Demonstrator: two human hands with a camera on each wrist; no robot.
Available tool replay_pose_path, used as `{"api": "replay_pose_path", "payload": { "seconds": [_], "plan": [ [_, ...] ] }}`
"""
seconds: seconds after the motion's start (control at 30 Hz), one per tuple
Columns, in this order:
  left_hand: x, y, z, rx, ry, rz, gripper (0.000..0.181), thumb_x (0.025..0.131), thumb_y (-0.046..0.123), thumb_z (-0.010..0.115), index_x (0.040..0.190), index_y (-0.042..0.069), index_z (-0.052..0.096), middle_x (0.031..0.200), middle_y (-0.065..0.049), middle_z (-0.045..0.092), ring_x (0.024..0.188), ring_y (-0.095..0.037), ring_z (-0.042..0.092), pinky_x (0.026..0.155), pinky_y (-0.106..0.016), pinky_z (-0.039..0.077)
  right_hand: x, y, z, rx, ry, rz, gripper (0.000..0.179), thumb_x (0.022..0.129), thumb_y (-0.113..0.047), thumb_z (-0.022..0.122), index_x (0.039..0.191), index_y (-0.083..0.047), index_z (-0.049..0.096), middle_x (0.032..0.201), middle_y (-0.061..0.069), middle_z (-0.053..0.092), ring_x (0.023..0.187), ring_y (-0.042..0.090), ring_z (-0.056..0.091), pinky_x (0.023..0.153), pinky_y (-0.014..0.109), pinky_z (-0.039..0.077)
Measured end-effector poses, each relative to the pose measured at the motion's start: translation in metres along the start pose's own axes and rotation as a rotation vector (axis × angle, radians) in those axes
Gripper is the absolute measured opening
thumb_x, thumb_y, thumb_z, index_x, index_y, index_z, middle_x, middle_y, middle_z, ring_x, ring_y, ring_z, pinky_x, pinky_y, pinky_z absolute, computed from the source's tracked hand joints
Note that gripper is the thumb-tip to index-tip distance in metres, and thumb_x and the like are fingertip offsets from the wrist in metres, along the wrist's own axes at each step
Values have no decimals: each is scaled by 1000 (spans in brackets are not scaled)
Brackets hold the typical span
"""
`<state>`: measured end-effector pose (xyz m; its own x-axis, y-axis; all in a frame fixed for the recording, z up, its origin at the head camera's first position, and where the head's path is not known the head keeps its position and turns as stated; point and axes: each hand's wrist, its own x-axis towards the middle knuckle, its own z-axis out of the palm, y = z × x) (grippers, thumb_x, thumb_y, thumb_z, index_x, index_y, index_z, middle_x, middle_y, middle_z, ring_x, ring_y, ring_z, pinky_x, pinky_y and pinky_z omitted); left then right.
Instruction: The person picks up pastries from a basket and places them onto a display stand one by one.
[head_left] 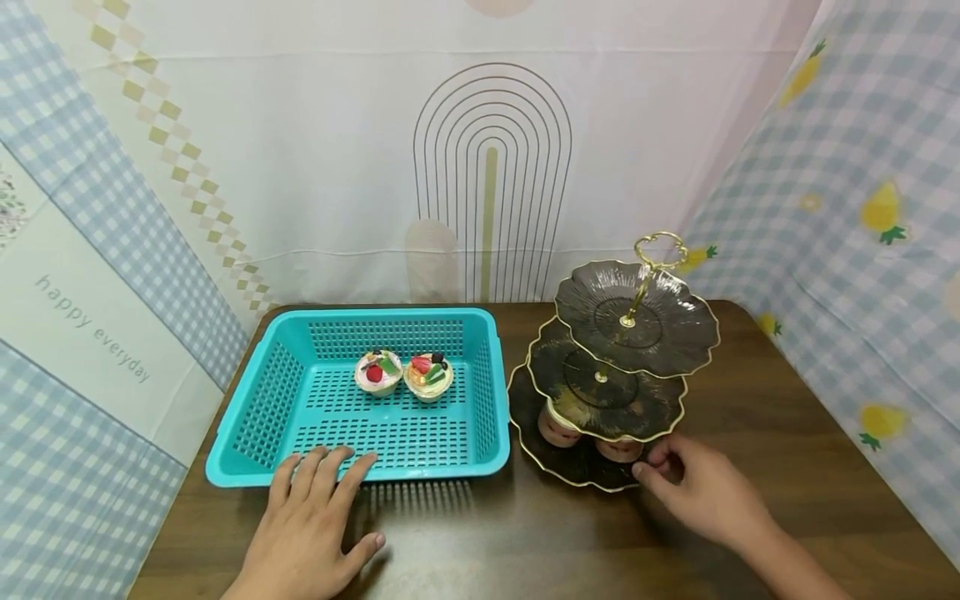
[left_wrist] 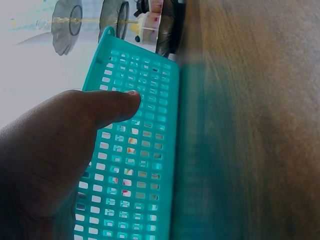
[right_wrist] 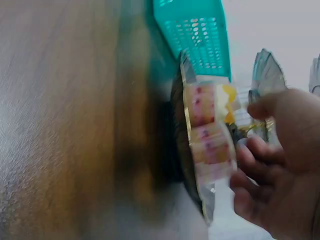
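Note:
My left hand (head_left: pixel 307 525) lies with spread, straight fingers at the near rim of a turquoise plastic basket (head_left: pixel 420 473). Inside that basket sit two small fruit-topped cakes, one (head_left: pixel 378 372) beside the other (head_left: pixel 428 377). On the right stands a dark three-tier cake stand (head_left: pixel 637 354) with gold scalloped edges. Its bottom tier (head_left: pixel 551 473) carries two layered cake cups (right_wrist: pixel 202 105) (right_wrist: pixel 212 152), partly hidden from above by the middle tier. My right hand (head_left: pixel 701 487) is beside the nearer cup at the tier's edge, thumb and loosely bent fingers apart, with nothing between them.
Everything stands on a dark brown wooden table (head_left: pixel 450 542). A patterned white cloth (head_left: pixel 337 167) hangs behind, and checked cloths (head_left: pixel 847 250) flank the table. The stand's top tier overhangs the lower ones, with a gold ring handle (head_left: pixel 660 250) above it.

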<state>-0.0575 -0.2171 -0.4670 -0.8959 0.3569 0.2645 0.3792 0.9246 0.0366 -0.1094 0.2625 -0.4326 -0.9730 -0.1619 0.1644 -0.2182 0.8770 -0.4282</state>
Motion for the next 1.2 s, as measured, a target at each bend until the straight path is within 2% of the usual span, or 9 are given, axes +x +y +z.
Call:
{"api": "replay_pose_path", "payload": {
  "seconds": [0.17, 0.27, 0.33, 0.5, 0.6, 0.7, 0.9, 1.0, 1.2],
  "plan": [
    [-2, -1, 0, 3, 5, -4, 93, 79, 66, 74, 154, 19, 43, 147, -15, 45, 134, -41, 37, 111, -62, 18, 1, -13, -1, 175, -242, -260, 15, 94, -30, 77, 99, -20, 66, 82, -20, 59, 72, -3, 56, 61, 25, 50],
    [-3, -1, 0, 3, 10, -3, 93, 79, 66, 75, 154, 19, 43, 147, -16, 45, 133, -41, 37, 111, -62, 18, 4, -25, 2, 246, -283, -389, 18, 95, -28, 76, 108, -20, 67, 88, -20, 61, 78, -2, 59, 65, 26, 54],
    [-3, -2, -1, 4, 9, -2, 93, 79, 65, 75, 153, 19, 44, 146, -16, 44, 133, -41, 37, 111, -62, 18, 7, -35, 5, 260, -288, -429, 20, 96, -30, 75, 113, -22, 67, 93, -20, 62, 82, -1, 60, 67, 26, 54],
    [-2, -2, -3, 9, -20, -4, 92, 79, 66, 75, 153, 18, 46, 146, -16, 45, 133, -41, 38, 111, -62, 18, 19, -62, 9, 293, -350, -456, 24, 98, -35, 73, 118, -24, 66, 100, -19, 63, 85, 3, 62, 69, 26, 54],
    [-1, -1, -3, 12, -37, -10, 93, 80, 67, 74, 154, 18, 45, 147, -16, 44, 134, -41, 37, 112, -62, 17, 26, -76, 12, 277, -369, -467, 26, 97, -37, 72, 120, -24, 66, 101, -18, 63, 86, 4, 61, 71, 27, 55],
    [1, 0, -3, 13, -37, -18, 94, 80, 66, 74, 155, 19, 43, 148, -15, 44, 136, -41, 36, 113, -62, 16, 35, -90, 15, 255, -350, -477, 29, 97, -37, 73, 120, -22, 66, 101, -18, 62, 87, 3, 61, 73, 29, 55],
    [2, 2, -4, 10, -30, -19, 94, 79, 65, 75, 155, 19, 43, 148, -15, 44, 137, -41, 35, 113, -61, 16, 47, -120, 27, 284, -279, -478, 29, 93, -27, 77, 118, -17, 67, 97, -14, 63, 83, 6, 61, 72, 26, 54],
    [3, 2, -5, 11, -31, -17, 94, 79, 65, 75, 155, 20, 43, 149, -14, 44, 138, -40, 34, 114, -61, 15, 52, -134, 33, 290, -271, -478, 31, 93, -28, 77, 121, -17, 67, 100, -12, 64, 86, 7, 61, 74, 24, 53],
    [3, 5, -4, 2, -39, -23, 93, 80, 65, 75, 155, 20, 43, 149, -13, 44, 138, -40, 34, 114, -62, 15, 71, -155, 44, 267, -265, -487, 34, 95, -31, 75, 124, -16, 66, 100, -14, 59, 90, 7, 59, 79, 28, 53]
  ]
}}
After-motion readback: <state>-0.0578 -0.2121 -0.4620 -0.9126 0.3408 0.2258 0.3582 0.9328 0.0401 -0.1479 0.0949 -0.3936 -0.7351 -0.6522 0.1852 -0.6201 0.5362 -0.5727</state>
